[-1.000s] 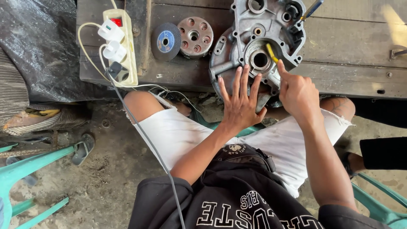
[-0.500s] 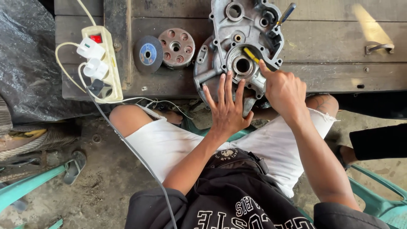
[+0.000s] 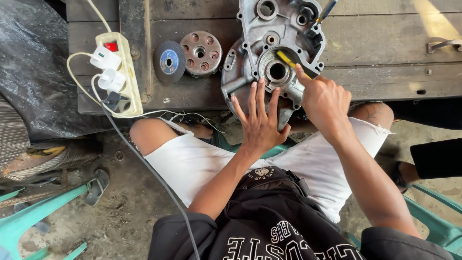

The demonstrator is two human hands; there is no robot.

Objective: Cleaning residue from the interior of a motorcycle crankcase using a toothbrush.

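Note:
A grey metal engine casing (image 3: 284,33) lies on the wooden bench (image 3: 385,53), overhanging its front edge. My left hand (image 3: 260,123) is spread flat, fingers apart, pressing against the casing's lower edge. My right hand (image 3: 325,101) grips a thin yellow-handled tool (image 3: 288,60) whose tip points into the round bearing hole (image 3: 276,71) in the casing. A second tool with a blue and yellow handle (image 3: 327,9) sticks out of the casing's top right corner.
Left of the casing lie a round reddish metal hub (image 3: 201,52) and a grey grinding disc (image 3: 168,61). A cream power strip (image 3: 118,72) with white plugs sits at the bench's left end, cables hanging down. Green plastic chair legs (image 3: 29,221) stand lower left.
The view has shifted so the bench and casing sit lower in the picture. Both hands keep their places on the casing and the yellow tool stays at the bearing hole.

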